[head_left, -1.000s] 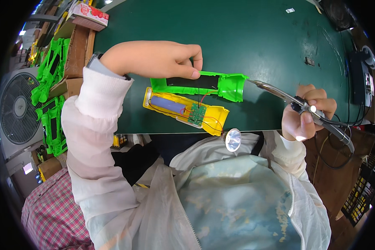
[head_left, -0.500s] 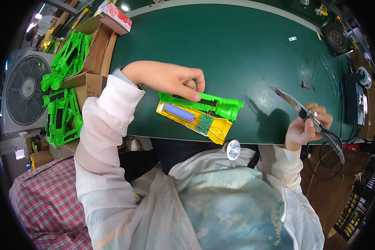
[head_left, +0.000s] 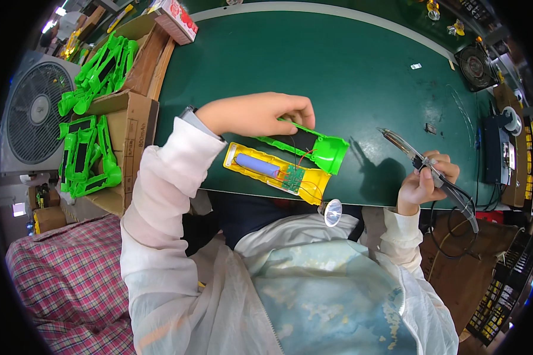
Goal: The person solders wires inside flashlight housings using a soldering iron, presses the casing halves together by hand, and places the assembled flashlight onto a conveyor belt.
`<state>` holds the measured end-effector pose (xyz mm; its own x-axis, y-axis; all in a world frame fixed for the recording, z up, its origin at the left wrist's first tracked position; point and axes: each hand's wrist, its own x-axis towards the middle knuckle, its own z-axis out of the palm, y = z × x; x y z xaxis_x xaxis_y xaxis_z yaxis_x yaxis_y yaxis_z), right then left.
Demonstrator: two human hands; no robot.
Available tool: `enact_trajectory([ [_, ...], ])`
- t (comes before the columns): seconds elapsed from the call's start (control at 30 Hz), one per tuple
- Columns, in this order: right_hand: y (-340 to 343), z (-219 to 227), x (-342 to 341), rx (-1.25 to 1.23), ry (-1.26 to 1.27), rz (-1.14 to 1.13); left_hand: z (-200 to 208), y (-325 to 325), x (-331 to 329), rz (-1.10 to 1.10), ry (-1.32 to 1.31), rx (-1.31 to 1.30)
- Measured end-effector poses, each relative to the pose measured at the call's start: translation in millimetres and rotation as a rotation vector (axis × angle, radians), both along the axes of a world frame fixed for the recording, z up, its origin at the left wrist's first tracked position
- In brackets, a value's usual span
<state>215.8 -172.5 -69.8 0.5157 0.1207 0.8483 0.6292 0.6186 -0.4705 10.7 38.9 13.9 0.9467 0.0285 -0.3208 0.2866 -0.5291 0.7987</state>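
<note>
My left hand [head_left: 266,114] grips the far edge of a green plastic flashlight half-shell [head_left: 330,152], its hollow side facing up with a dark panel inside. Just nearer lies the yellow half-shell [head_left: 234,155], holding a blue-violet battery cell [head_left: 257,164] and a small green circuit board [head_left: 292,176]. Thin red and dark wires run between the board and the green half. A round silver reflector [head_left: 332,213] hangs on wires past the table's front edge. Off to the right, my right hand [head_left: 425,183] is closed around a soldering iron [head_left: 417,157], its tip raised and pointing up-left, apart from the shells.
Cardboard boxes [head_left: 137,151] at the left hold several green half-shells [head_left: 89,157]. Beyond them stands a grey fan [head_left: 39,109]. A dark soldering station [head_left: 500,148] with a solder spool sits at the right of the green table [head_left: 266,53]. A small fan [head_left: 475,66] is behind it.
My left hand has turned the green half-shell so its inside faces up, a little apart from the yellow half. The soldering iron has shifted slightly left.
</note>
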Motion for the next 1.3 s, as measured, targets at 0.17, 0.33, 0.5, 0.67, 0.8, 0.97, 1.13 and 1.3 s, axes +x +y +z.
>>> enact_trajectory([
  [0.17,0,0,-2,-0.015,0.079,0.002,-4,-31,0,0.037,-0.203,0.344],
  [0.33,-5,-1,1,-0.058,0.062,-0.030,-1,-75,-33,0.235,-0.476,0.879],
  [0.5,-1,2,1,-0.078,0.017,-0.006,-26,-131,-60,0.923,-0.274,0.929],
  [0.67,-4,3,-5,-0.071,0.117,0.027,-58,-149,-38,1.000,-0.357,0.859],
  [0.8,-6,1,-5,-0.086,0.087,0.007,-65,-122,-34,0.916,-0.452,0.876],
  [0.97,-1,1,-5,-0.087,0.023,-0.033,-65,-107,-28,0.863,-0.467,0.821],
  [1.13,-4,0,-4,-0.079,0.028,-0.012,-61,-80,-16,0.686,-0.546,0.663],
  [1.3,-6,3,-6,-0.070,0.113,0.015,-52,-29,4,0.320,-0.558,0.585],
])
